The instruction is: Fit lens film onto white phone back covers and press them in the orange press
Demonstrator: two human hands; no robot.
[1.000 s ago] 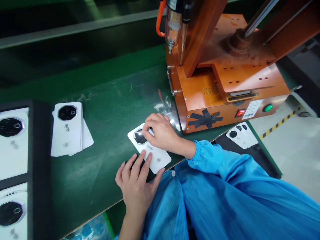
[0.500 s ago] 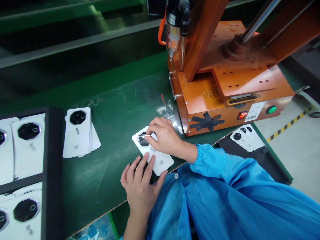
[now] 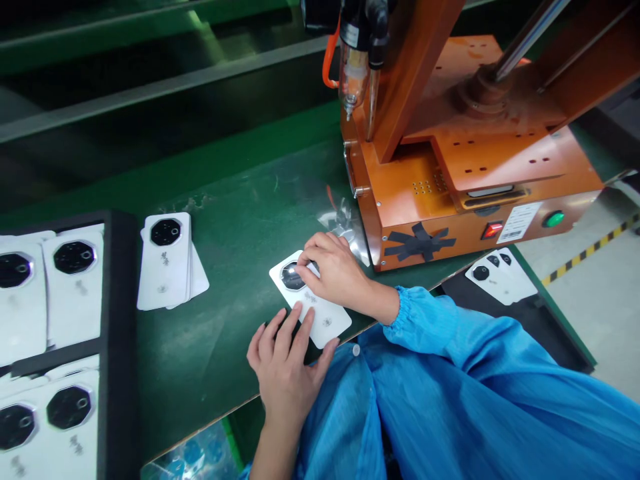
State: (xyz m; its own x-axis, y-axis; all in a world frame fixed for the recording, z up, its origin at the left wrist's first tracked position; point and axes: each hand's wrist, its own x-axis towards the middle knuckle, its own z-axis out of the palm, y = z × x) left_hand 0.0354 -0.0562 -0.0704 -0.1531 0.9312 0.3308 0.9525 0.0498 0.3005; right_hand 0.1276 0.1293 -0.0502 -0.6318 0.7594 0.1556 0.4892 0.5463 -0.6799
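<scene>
Head: panel [image 3: 326, 316] diagonal, disc [image 3: 291, 277] upper-left; left hand [image 3: 289, 373] spread; right hand [image 3: 337, 272] pinched, object unclear.

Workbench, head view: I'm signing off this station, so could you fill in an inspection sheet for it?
Surface: green benchtop, scuffed.
Job's things: white phone back panel under the hands; panel stack to its left; more panels in the black tray at far left.
Clutter: clear plastic film beside the orange machine.
Hands: left hand spread, fingertips at the panel's edge; right hand over its camera window, grip unclear.
Cables: orange tube behind the filter bowl; no loose cable seen.
Surroundings: red switch lit; yellow-and-black tape on the floor.
</scene>
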